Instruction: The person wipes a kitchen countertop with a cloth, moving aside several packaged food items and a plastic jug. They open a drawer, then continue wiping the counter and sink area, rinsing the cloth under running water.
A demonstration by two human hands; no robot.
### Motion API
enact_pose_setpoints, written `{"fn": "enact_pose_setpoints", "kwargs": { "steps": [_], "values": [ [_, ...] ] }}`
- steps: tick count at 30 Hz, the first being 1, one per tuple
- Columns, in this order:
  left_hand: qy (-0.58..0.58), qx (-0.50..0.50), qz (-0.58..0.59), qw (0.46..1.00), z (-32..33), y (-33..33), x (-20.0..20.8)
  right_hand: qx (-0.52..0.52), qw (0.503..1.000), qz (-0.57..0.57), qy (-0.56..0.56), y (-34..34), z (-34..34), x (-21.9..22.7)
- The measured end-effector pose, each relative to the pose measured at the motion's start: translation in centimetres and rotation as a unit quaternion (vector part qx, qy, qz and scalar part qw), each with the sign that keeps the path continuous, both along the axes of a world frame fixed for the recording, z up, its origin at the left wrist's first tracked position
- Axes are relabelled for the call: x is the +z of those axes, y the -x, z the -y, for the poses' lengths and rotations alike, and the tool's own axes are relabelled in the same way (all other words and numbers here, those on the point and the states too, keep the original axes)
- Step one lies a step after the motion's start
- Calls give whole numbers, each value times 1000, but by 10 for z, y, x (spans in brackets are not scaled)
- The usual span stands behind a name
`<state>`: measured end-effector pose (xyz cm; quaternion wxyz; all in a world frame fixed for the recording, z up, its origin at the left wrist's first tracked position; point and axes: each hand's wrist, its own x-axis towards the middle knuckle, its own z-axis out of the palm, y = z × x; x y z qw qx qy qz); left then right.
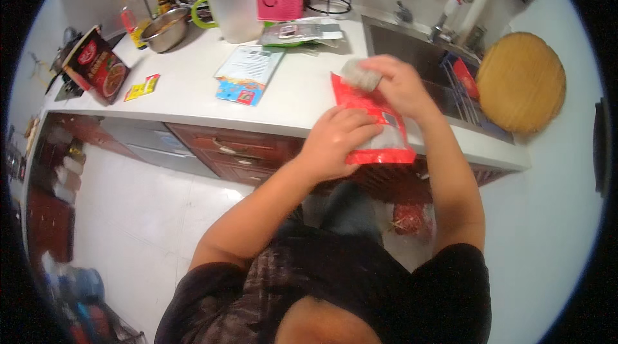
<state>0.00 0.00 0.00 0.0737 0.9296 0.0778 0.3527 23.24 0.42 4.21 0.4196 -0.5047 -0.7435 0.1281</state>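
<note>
A red and whitish plastic packet lies at a slant over the counter's front edge. My left hand grips its left side, fingers across the top face. In my right hand is a greyish folded cloth, held against the packet's far end; motion blurs it slightly. The packet's underside is hidden.
A blue and white packet, a green and grey pouch and a measuring jug stand or lie on the white counter. Leftward are a steel bowl and a dark red pouch. Rightward are a sink and a round wooden board.
</note>
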Motion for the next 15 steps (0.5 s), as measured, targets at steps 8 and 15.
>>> {"fn": "enact_pose_setpoints", "kwargs": {
  "steps": [8,15],
  "values": [
    [24,-29,114,993,16,-53,1,-105,910,392,82,-53,-36,37],
    [49,26,108,993,34,-44,-11,-15,986,-37,162,-30,35,52]
  ]
}}
